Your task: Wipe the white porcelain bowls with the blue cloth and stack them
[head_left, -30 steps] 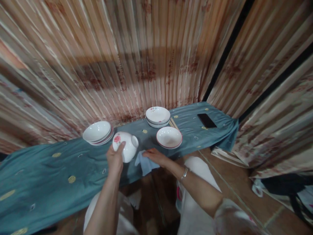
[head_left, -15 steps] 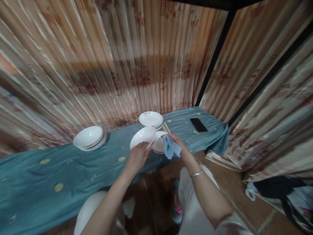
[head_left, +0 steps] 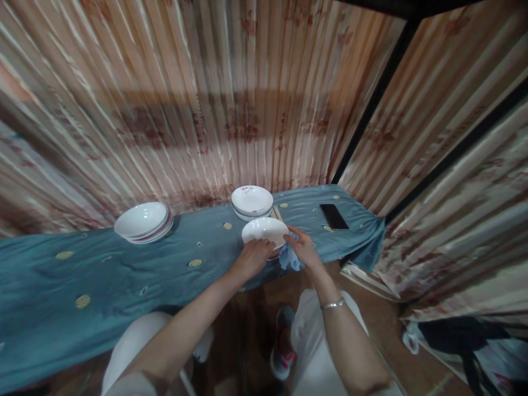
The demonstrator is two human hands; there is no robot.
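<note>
Bowl shift: one round white ceramic bowl (head_left: 264, 228) now sits further right, level, hiding the red-rimmed one; they look nested.
Left hand (head_left: 256, 257): fingers pinch its near rim.
Right hand (head_left: 304, 246): fingers clasp one pale-blue fabric cloth (head_left: 290, 259) at its right rim.
Teal-draped worktop (head_left: 159, 269): left stack (head_left: 142, 220), at least three white bowls; back stack (head_left: 252, 201), at least two; one black rectangular phone (head_left: 334, 216).

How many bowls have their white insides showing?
3: the left stack's top bowl, the middle stack's top bowl, and the front bowl at the left hand and right hand. Others nested underneath are partly hidden; their number is unclear.
</note>
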